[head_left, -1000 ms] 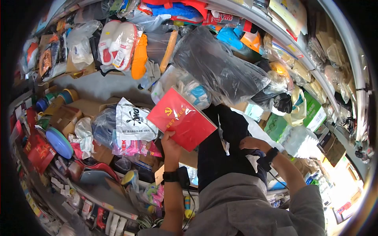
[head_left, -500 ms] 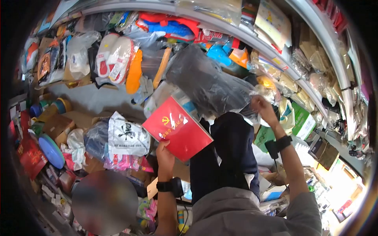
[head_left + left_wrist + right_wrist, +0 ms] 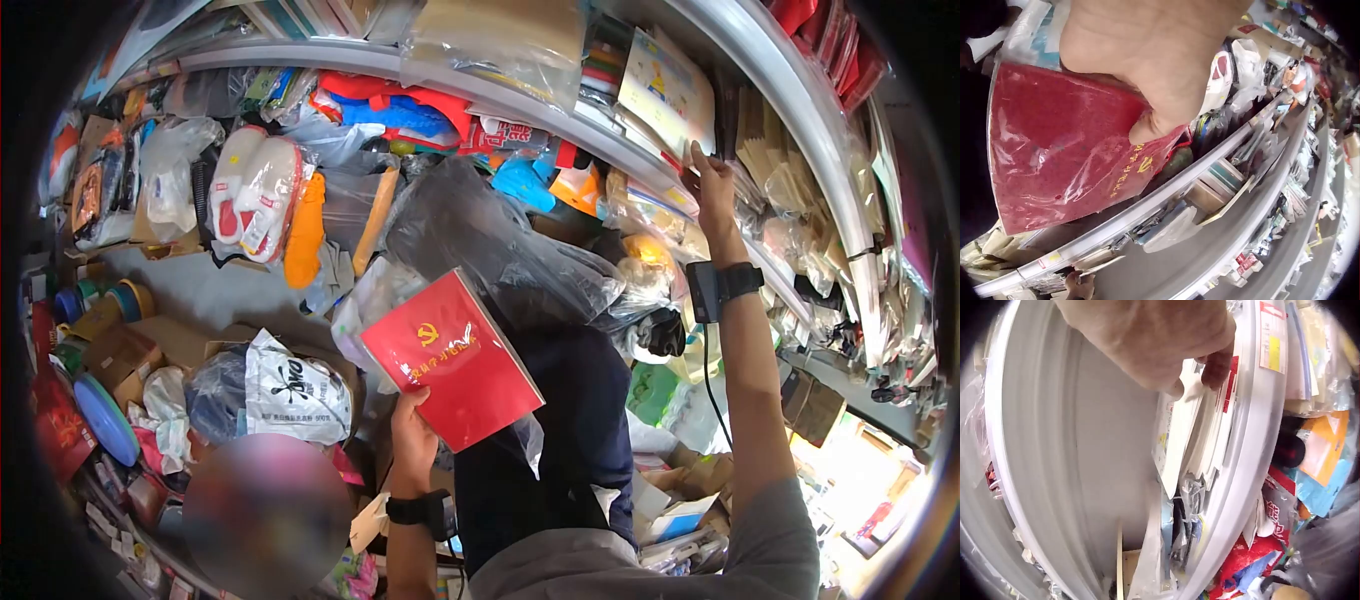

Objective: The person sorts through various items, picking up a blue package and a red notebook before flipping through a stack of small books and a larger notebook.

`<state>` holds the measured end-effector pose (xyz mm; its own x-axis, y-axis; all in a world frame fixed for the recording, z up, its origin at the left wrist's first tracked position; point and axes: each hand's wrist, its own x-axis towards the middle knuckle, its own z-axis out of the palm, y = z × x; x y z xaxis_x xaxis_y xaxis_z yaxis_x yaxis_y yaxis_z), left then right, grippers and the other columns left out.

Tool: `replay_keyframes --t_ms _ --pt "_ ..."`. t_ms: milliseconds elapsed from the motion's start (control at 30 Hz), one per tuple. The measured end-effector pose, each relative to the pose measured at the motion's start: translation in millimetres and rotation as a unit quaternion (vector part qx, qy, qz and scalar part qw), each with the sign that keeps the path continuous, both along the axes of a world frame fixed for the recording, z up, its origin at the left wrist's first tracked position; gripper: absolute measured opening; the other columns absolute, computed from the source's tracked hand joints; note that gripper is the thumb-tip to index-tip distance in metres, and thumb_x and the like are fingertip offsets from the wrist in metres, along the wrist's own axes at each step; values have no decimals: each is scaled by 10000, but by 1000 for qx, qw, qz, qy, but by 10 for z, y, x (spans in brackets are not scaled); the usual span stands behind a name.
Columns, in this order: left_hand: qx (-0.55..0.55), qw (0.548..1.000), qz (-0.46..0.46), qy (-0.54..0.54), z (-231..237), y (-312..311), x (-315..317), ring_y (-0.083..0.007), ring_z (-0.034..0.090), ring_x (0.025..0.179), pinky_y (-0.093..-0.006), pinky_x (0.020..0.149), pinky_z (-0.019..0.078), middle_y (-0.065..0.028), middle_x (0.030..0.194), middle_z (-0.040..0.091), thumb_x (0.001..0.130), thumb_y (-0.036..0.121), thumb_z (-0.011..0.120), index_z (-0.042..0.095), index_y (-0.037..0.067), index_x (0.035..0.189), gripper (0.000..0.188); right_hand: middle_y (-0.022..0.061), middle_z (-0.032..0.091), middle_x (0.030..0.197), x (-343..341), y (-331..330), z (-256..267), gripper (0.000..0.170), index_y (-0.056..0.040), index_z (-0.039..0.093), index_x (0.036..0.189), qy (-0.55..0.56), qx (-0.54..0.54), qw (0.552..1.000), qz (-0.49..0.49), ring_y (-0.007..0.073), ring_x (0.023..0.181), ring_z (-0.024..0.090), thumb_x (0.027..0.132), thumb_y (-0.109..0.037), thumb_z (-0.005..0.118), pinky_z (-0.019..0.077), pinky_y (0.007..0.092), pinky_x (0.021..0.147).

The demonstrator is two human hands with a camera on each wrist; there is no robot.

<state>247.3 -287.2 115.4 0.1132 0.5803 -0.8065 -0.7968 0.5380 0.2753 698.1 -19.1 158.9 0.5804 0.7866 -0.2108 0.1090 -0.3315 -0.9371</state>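
Observation:
A red booklet with gold characters in a clear cover is gripped at its lower left edge by my left hand. In the left wrist view the thumb of that hand lies across the red cover. Raised to the upper shelf, my right hand is at a stack of papers. The right wrist view has the thumb and fingers of this hand around the top edges of the white papers; the fingertips are partly hidden.
Metal shelf edges curve across the top. Bagged slippers, an orange item and a large grey plastic bag lie below. A white printed packet and a blue round lid are at left.
My right hand has risen from beside the lap, past the grey plastic bag, to the papers on the upper shelf. My left hand still holds the red booklet, now slightly lower in view.

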Motion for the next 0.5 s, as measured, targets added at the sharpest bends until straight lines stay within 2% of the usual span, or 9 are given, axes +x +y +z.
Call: replay_keyframes --t_ms 67,133,200,233,267,333,367,400,500 --pt "-6 1000 -1 5 -19 21 12 -245 551 1080 -380 944 408 -90 1157 585 824 156 532 504 25 1180 380 6 562 707 12 24 -8 266 -99 538 768 5 12 1000 -26 113 588 565 778 -269 742 494 219 572" --pt "-17 1000 1 11 0 46 14 -200 576 1025 -324 900 430 -63 1072 611 808 147 582 549 37 1106 319 40 537 689 61 74 -29 314 -66 500 723 27 31 998 -43 130 548 553 734 -198 785 498 234 521" --pt "-15 1000 -1 13 -11 56 11 -200 576 1024 -324 899 429 -63 1070 610 805 145 584 550 37 1101 316 18 501 659 74 108 32 324 -25 513 823 -26 30 999 10 114 531 530 729 -173 786 487 226 529" --pt "-12 1000 -1 13 -15 62 12 -200 575 1024 -324 897 429 -62 1068 609 801 143 586 551 38 1095 314 78 547 755 87 139 25 591 58 481 1039 -54 8 998 10 163 604 573 684 -274 819 493 242 551" --pt "-11 1000 -1 13 -16 64 11 -200 575 1024 -324 897 429 -62 1068 609 801 143 586 551 38 1095 314 78 547 755 88 178 17 591 58 481 1039 -54 9 998 10 163 604 573 684 -274 819 493 242 551" --pt "-21 999 -5 24 -15 61 9 -197 576 1020 -322 896 427 -59 1063 608 795 137 587 551 36 1090 314 192 542 968 86 252 8 991 121 321 1248 -234 -69 970 -9 237 849 592 604 -423 843 513 269 591" --pt "-19 1000 -5 23 -11 63 8 -197 576 1020 -322 896 427 -59 1063 608 795 137 587 551 36 1090 314 290 434 1186 35 293 22 1190 127 243 1311 -365 -116 923 -25 291 1093 492 523 -532 843 529 308 646" --pt "-17 1000 0 24 -9 65 14 -196 575 1021 -322 897 427 -58 1062 608 794 136 586 551 37 1089 314 290 434 1186 -4 289 32 1190 127 243 1311 -365 -115 923 -25 291 1093 492 523 -532 843 529 308 646" --pt "-15 1000 6 25 -27 40 18 -194 572 1026 -323 902 424 -57 1063 607 791 135 584 551 37 1089 315 284 400 1278 -68 272 -33 1126 85 308 1307 -235 -95 967 -12 326 1167 439 523 -516 849 432 397 921"
